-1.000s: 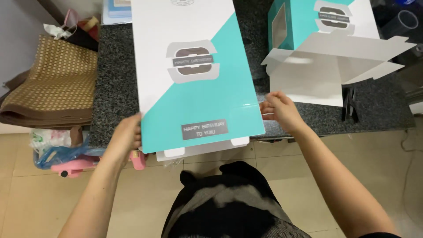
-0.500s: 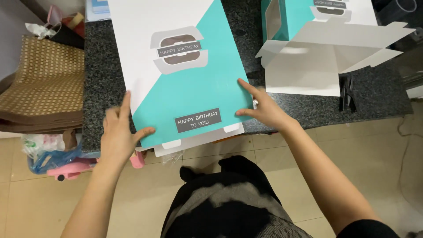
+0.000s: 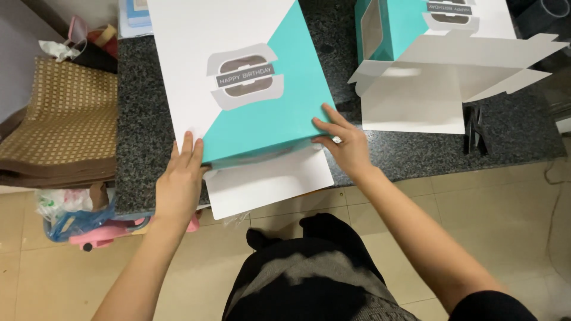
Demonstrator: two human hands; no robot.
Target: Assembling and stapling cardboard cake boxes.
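Note:
A flat white and turquoise cardboard box sheet (image 3: 250,83) lies on the dark speckled stone counter (image 3: 143,125). Its near end is folded up, so a white flap (image 3: 267,181) juts over the counter's front edge. My left hand (image 3: 181,181) presses flat on the sheet's lower left corner, fingers together. My right hand (image 3: 345,142) holds the sheet's lower right edge at the fold, fingers spread on the turquoise part.
A partly assembled turquoise and white box (image 3: 440,53) with open flaps stands at the right. Black clips (image 3: 476,128) lie beside it. A woven brown mat (image 3: 62,119) rests at the left, with plastic bags and pink items (image 3: 89,220) on the tiled floor.
The sheet's near end, flat before, has been folded up and back, and the white flap underneath now shows. Both hands shifted onto the fold line.

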